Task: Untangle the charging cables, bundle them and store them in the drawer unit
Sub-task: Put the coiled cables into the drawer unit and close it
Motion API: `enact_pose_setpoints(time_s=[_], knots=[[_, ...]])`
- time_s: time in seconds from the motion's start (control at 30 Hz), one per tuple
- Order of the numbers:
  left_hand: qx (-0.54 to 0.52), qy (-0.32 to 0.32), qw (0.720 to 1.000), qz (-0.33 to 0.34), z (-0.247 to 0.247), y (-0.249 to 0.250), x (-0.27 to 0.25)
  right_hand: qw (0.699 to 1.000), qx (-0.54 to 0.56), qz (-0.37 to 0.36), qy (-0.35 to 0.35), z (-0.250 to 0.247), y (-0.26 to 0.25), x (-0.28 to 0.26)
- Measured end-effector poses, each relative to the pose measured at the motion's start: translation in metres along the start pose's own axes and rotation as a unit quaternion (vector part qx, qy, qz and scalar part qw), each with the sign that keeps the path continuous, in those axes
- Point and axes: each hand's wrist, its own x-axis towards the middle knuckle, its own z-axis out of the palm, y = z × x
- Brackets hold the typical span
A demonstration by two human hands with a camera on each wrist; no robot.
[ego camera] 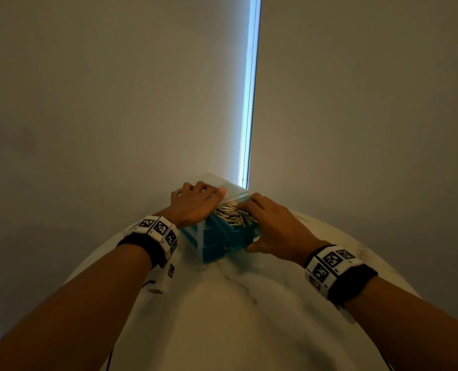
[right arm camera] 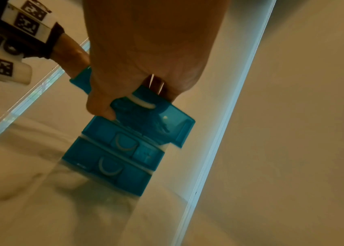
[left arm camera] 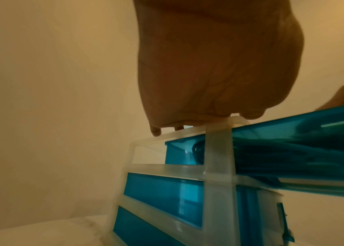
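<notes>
A coil of pale charging cables (ego camera: 230, 214) lay in the pulled-out top drawer (ego camera: 239, 231) of a small blue drawer unit (ego camera: 211, 245), directly beneath the fingers (ego camera: 245, 206) of the person's right hand (ego camera: 270, 226). Those fingers curled down over the drawer's far rim onto the cables while the thumb pressed the drawer's front from below, so the hand clasped the drawer between them. The left hand (ego camera: 195, 203) rested palm-down on the unit's translucent top (ego camera: 233, 191), fingers spread and bent over its far edge, thumb lying along the near edge just beside the cables. Two lower drawers (right arm camera: 112, 159) sat closed below the right thumb. The unit stood on a white marbled table (ego camera: 235, 317), close to a wall with a bright vertical strip (ego camera: 249, 89) behind the fingers. Both wrists wore marker-patterned bands (ego camera: 158, 230).
</notes>
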Motion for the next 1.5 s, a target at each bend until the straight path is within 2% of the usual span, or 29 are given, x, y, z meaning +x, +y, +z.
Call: enact_pose_setpoints(time_s=[0.33, 0.63, 0.8, 1.0, 1.1, 1.27, 1.37, 1.5], knots=[[-0.003, -0.022, 1.000, 0.006, 0.002, -0.001, 0.008, 1.000, 0.011, 0.007, 0.012, 0.013, 0.006, 0.011], [-0.038, -0.011, 0.999, -0.021, -0.001, 0.007, 0.005, 0.998, 0.041, 0.025, 0.032, 0.021, 0.010, 0.019], [-0.031, -0.008, 0.999, -0.015, 0.000, 0.007, 0.003, 0.999, 0.008, 0.034, 0.023, 0.027, 0.007, 0.029], [-0.038, -0.006, 0.999, 0.012, -0.003, -0.001, 0.001, 0.997, 0.028, 0.018, 0.071, 0.036, 0.013, 0.024], [-0.020, -0.030, 0.999, 0.025, -0.003, -0.003, 0.002, 0.995, -0.038, 0.015, 0.093, 0.035, 0.014, 0.020], [-0.025, -0.050, 0.998, 0.038, -0.005, -0.004, 0.001, 0.997, 0.023, 0.044, 0.057, 0.036, 0.006, 0.030], [-0.017, -0.064, 0.997, 0.036, -0.006, -0.008, 0.004, 0.999, 0.023, 0.028, 0.030, 0.033, 0.009, 0.031], [-0.024, -0.063, 0.997, 0.036, -0.005, -0.009, 0.009, 0.998, 0.041, 0.031, 0.047, 0.023, 0.022, 0.020]])
